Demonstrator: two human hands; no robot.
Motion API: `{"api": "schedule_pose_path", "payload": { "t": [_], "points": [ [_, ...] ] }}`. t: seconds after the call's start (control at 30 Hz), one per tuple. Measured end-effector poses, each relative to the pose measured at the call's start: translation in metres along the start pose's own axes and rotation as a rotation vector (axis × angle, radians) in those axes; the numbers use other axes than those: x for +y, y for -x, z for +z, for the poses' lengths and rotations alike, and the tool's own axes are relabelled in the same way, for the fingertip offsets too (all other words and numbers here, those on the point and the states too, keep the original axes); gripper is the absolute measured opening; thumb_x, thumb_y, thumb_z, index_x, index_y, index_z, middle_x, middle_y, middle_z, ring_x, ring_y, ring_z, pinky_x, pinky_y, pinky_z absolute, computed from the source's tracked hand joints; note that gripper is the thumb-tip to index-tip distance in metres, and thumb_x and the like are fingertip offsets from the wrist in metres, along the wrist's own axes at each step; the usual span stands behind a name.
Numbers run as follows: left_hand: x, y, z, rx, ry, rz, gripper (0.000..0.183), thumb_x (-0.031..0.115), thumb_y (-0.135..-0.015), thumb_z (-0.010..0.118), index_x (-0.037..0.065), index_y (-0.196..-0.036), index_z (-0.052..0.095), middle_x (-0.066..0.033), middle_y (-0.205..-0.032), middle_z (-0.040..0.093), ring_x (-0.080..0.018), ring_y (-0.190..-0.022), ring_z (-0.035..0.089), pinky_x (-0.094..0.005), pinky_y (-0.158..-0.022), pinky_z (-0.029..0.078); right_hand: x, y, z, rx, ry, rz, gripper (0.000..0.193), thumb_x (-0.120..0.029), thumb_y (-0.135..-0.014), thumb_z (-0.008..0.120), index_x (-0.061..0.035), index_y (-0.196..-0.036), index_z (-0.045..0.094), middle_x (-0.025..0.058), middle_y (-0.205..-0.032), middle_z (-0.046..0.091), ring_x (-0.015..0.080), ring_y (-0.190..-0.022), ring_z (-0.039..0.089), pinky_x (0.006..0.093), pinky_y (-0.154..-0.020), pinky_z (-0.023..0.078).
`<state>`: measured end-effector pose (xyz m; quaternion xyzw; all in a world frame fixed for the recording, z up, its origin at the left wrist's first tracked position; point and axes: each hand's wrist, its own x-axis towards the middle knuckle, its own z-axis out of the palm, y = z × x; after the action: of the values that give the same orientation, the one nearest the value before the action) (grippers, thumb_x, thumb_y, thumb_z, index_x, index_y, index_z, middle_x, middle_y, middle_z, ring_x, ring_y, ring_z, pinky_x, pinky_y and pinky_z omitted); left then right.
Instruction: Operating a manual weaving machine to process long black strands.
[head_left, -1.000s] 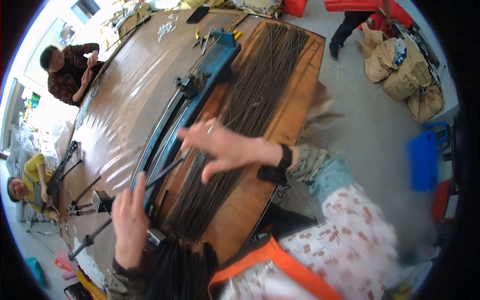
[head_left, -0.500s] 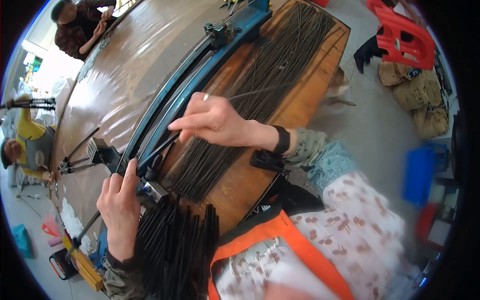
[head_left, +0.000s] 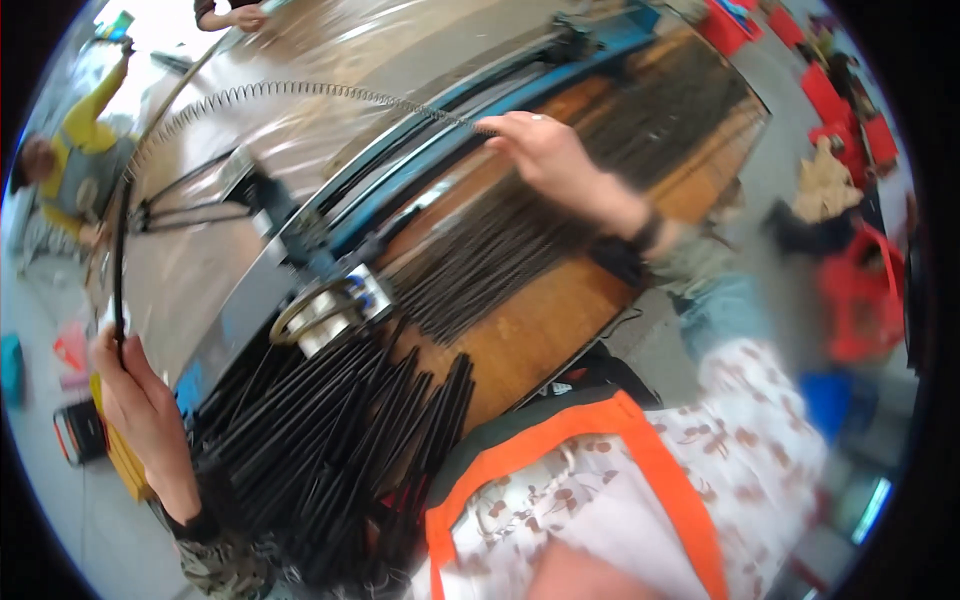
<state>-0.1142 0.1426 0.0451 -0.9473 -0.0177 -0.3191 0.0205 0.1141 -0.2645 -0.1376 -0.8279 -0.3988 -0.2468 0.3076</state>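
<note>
1. Black rod (head_left: 118, 250) is standing in the left hand (head_left: 140, 405), whose fingers are closing around its lower end, near the table's left edge
2. Coiled spring wire (head_left: 290, 90) is arching from the rod's top over to the right hand (head_left: 545, 150), which is pinching its end above the blue rail (head_left: 450, 125)
3. Black tubes (head_left: 330, 430) are lying in a pile between both hands, beside the wooden board (head_left: 530, 330); the hands are well apart
</note>
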Motion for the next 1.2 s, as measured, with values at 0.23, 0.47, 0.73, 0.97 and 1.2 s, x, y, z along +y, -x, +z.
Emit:
{"api": "schedule_pose_path", "payload": {
  "t": [0.23, 0.47, 0.73, 0.97, 1.2],
  "points": [
    [-0.010, 0.011, -0.019, 0.078, 0.047, 0.003, 0.023, 0.011, -0.102, 0.056, 0.000, -0.121, 0.062, -0.0182, -0.093, 0.066, -0.0268, -0.074, 0.059, -0.0330, -0.071, 0.049, -0.091, -0.105, 0.056, -0.396, -0.598, 0.133, 0.021, -0.021, -0.098, 0.061, -0.0072, -0.111, 0.070, 0.0103, -0.087, 0.072, 0.0215, -0.081, 0.072, 0.0326, -0.073, 0.056],
    [-0.048, 0.080, -0.050, -0.067, -0.013, -0.271, 0.022, 0.011, -0.100, 0.060, -0.004, -0.116, 0.063, -0.0191, -0.089, 0.065, -0.0251, -0.073, 0.060, -0.0342, -0.068, 0.049, -0.134, -0.156, 0.131, -0.259, -0.573, -0.358, 0.021, -0.031, -0.090, 0.072, -0.0122, -0.094, 0.079, 0.0026, -0.082, 0.072, 0.0156, -0.088, 0.065, 0.0354, -0.087, 0.045],
    [-0.062, 0.086, -0.030, -0.091, 0.030, -0.291, 0.024, 0.010, -0.099, 0.061, -0.005, -0.117, 0.063, -0.0213, -0.093, 0.067, -0.0248, -0.074, 0.062, -0.0332, -0.069, 0.050, -0.163, -0.169, 0.138, -0.551, -0.106, -0.595, 0.021, -0.034, -0.091, 0.067, -0.0168, -0.087, 0.077, 0.0005, -0.080, 0.068, 0.0184, -0.092, 0.059, 0.0389, -0.101, 0.032],
    [-0.087, 0.096, -0.013, -0.162, -0.039, -0.248, 0.024, 0.013, -0.095, 0.064, 0.005, -0.118, 0.064, -0.0176, -0.092, 0.067, -0.0346, -0.076, 0.063, -0.0388, -0.067, 0.049, -0.029, -0.116, 0.073, -0.094, 0.175, -0.483, 0.012, -0.004, -0.082, 0.068, -0.0135, -0.089, 0.069, -0.0002, -0.081, 0.068, 0.0205, -0.097, 0.063, 0.0396, -0.109, 0.028],
    [-0.010, 0.014, 0.113, -0.221, 0.148, 0.142, 0.017, 0.027, -0.093, 0.062, 0.011, -0.089, 0.064, -0.0096, -0.078, 0.064, -0.0311, -0.077, 0.067, -0.0433, -0.064, 0.054, 0.099, -0.074, -0.051, -0.088, 0.436, -0.290, 0.008, -0.011, -0.089, 0.065, -0.0071, -0.094, 0.070, 0.0083, -0.086, 0.066, 0.0285, -0.090, 0.059, 0.0430, -0.090, 0.042]
  ]
}}
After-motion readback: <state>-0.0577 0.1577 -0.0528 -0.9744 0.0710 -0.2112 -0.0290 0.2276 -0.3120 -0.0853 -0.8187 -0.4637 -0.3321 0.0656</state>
